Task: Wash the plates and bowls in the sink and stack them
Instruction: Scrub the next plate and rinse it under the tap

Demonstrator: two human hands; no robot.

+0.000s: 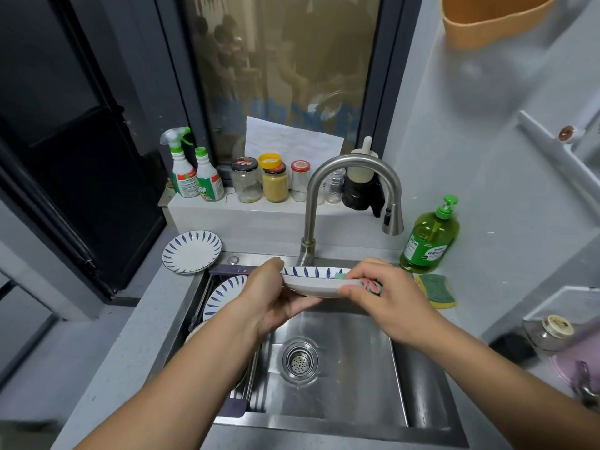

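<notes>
While the left hand [272,297] grips a round, blue-leaf-patterned ceramic plate [311,282] over the steel sink [341,378], the right hand [383,293] pinches a soft pink-green sponge [371,286] against its rim

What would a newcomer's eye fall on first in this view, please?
First, the white plate with blue leaf strokes held level above the stainless steel sink, left hand gripping its edge, right hand pressing a pink-and-green sponge to its rim. Then the curved steel faucet behind it and the green dish soap bottle at right.
</notes>
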